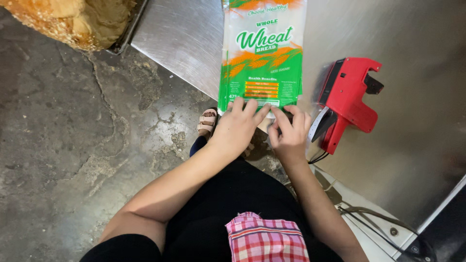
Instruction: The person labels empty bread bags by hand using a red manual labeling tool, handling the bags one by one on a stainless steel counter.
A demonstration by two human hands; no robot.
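Head view: left hand (239,127) is lying flat, fingers spread, pinning the near edge of the green-and-white bread bag (262,56) so it stays put; right hand (290,132) is pinching at that same edge, fingers curled. Bag is lying flat on the steel table (184,39) — red label gun (345,102) is resting just beside it. Cracked concrete floor (73,131) below, bread loaf (73,19) at top left.

Bright, sharp, glare on steel
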